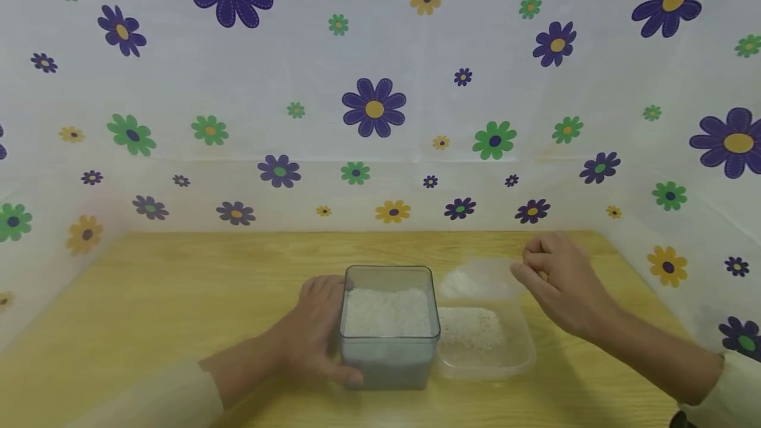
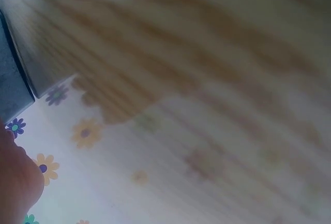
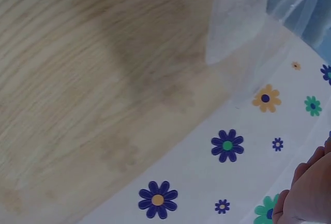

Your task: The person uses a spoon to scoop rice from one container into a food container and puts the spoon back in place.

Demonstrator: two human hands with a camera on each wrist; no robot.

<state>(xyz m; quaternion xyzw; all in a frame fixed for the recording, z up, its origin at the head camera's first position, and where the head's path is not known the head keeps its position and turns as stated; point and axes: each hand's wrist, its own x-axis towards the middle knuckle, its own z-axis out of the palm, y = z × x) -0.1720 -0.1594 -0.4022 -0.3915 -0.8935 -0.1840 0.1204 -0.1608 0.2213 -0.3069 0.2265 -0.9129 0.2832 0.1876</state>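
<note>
My left hand (image 1: pixel 315 329) holds the left side of a square, see-through grey container (image 1: pixel 386 362), with the thumb at its front. White grainy contents, which look like rice (image 1: pixel 386 312), fill much of it. Right beside it stands a shallow clear plastic tub (image 1: pixel 517 358) with a layer of white grains (image 1: pixel 472 329). Behind these grains, a finer white heap (image 1: pixel 464 283) shows in the tub's hazy rear part. My right hand (image 1: pixel 565 283) hovers at the tub's back right with fingers curled and thumb near them. No object shows in its fingers, though their inner side is hidden.
The containers stand on a wood-grain table (image 1: pixel 196 296). A white cloth with flowers (image 1: pixel 309 71) rises at the back and both sides. In the right wrist view, a translucent plastic piece (image 3: pixel 240 17) stands near the table's far edge.
</note>
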